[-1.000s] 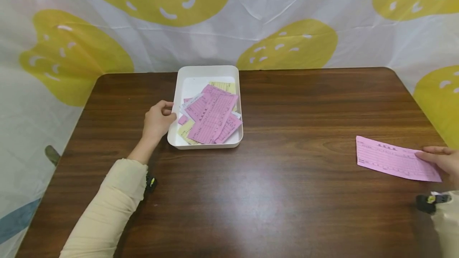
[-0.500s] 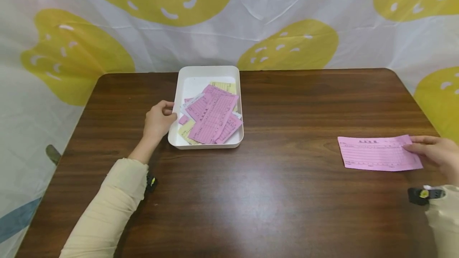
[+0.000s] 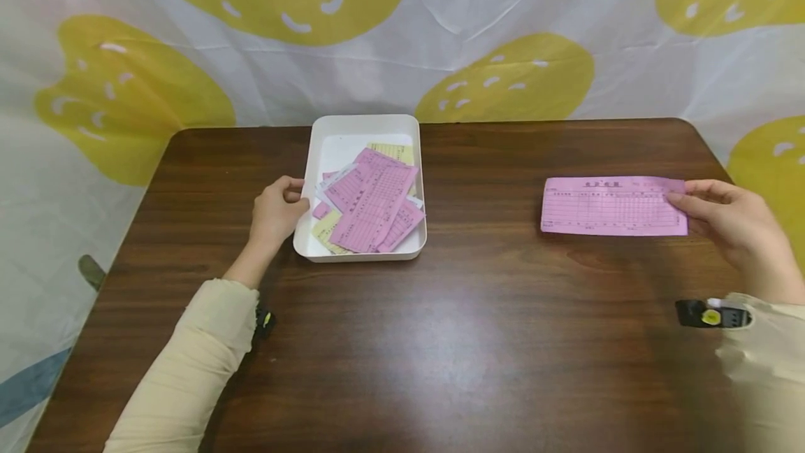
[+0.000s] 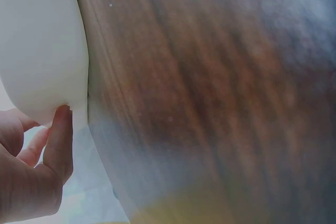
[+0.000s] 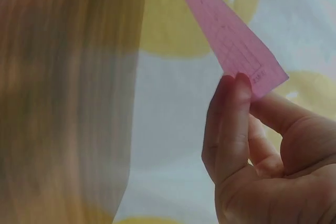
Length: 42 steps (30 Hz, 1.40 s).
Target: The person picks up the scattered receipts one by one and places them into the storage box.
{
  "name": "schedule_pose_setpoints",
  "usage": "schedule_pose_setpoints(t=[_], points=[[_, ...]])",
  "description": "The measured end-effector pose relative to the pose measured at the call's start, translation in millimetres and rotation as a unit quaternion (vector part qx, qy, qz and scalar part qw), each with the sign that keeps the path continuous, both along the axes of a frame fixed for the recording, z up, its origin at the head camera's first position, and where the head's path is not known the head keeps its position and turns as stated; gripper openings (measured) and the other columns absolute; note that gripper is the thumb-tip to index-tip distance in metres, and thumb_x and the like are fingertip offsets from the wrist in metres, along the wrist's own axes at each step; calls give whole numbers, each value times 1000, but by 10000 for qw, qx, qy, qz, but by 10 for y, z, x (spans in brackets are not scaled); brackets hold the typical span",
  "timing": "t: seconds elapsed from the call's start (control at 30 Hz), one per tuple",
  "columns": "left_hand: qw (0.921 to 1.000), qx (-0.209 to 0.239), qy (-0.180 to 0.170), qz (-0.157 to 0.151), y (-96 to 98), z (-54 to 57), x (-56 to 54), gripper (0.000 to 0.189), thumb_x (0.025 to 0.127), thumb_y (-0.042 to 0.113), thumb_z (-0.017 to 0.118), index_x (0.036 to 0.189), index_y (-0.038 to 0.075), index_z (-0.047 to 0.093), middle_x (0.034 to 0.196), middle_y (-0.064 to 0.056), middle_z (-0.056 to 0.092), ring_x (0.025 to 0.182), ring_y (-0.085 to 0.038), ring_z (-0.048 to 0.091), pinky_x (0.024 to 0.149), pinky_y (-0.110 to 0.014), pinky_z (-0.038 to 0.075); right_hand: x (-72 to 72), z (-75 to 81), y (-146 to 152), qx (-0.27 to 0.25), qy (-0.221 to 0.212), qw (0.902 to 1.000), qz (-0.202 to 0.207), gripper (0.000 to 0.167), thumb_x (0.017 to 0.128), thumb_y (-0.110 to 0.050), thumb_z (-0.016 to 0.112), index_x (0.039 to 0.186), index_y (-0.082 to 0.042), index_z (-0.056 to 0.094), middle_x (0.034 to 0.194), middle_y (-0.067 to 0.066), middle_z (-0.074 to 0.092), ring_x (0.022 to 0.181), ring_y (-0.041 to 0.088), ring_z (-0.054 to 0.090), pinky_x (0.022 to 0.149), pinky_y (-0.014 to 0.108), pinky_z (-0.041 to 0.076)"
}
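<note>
A white tray [image 3: 358, 128] stands at the back of the table, with pink, yellow and pale printed slips [image 3: 376, 205] piled inside. My left hand [image 3: 274, 212] holds the tray's left side between thumb and fingers. In the left wrist view the fingertips of that hand [image 4: 39, 166] meet the tray's wall [image 4: 44, 40]; their exact grip is partly hidden. Over the right side of the table, my right hand [image 3: 736, 222] pinches the right end of a pink receipt slip [image 3: 613, 207]. The right wrist view shows this slip [image 5: 236, 43] between the thumb and fingers [image 5: 231, 129].
A brown wood-grain table [image 3: 453, 341] lies under everything. Behind it hangs a white curtain [image 3: 352, 82] with large yellow shapes, close to the table's back edge. A black band [image 3: 711, 314] is on the right wrist.
My right hand has carried the pink receipt slip left and farther back across the table, and the slip now lies more level in view. The left hand and tray have stayed in place.
</note>
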<state>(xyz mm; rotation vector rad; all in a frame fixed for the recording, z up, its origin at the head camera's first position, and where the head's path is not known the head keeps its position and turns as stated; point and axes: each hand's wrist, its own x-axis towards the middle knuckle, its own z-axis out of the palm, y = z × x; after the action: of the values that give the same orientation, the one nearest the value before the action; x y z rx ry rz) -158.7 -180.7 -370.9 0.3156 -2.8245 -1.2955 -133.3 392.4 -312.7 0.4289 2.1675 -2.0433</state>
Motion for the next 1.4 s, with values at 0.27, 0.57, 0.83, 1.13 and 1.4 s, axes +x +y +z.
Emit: schedule_pose_setpoints(t=[0.27,0.57,0.83,1.13,1.4], points=[[10000,-10,-1,10,4,-7,-4,40,85,10,53,124,3,60,109,-24,68,99,-33,65,82,-39,51,-92,214,-636,-36,852,9963,-138,15,82,-4,71,77,-19,70,68,-10,65,57,1,60,51,15,49],[10000,-40,5,-3,-5,-7,-5,40,85,10,53,124,3,60,109,-24,68,99,-35,65,84,-42,52,-157,369,-1420,1291,1586,9780,410,15,84,-10,70,80,-24,67,70,-19,62,63,-4,54,57,11,44],[10000,10,-12,-4,-4,-6,-1,40,86,9,52,125,2,59,110,-24,68,101,-34,65,85,-42,52,-186,408,-1899,2152,1804,9538,1072,14,85,-12,69,82,-25,65,76,-24,61,68,-7,56,60,12,47],[10000,42,-41,3,4,-6,8,40,87,9,53,125,2,59,111,-25,67,101,-34,64,84,-41,51,-243,339,-2160,2378,1793,9423,1530,19,86,-10,67,100,3,64,74,-24,59,69,-5,55,62,13,46],[10000,25,-23,16,8,-10,1,40,87,10,53,125,2,59,111,-25,67,101,-34,64,84,-41,51,-318,205,-2318,2498,1735,9368,1729,17,85,-6,65,99,3,66,73,-18,58,66,-3,54,60,15,44]])
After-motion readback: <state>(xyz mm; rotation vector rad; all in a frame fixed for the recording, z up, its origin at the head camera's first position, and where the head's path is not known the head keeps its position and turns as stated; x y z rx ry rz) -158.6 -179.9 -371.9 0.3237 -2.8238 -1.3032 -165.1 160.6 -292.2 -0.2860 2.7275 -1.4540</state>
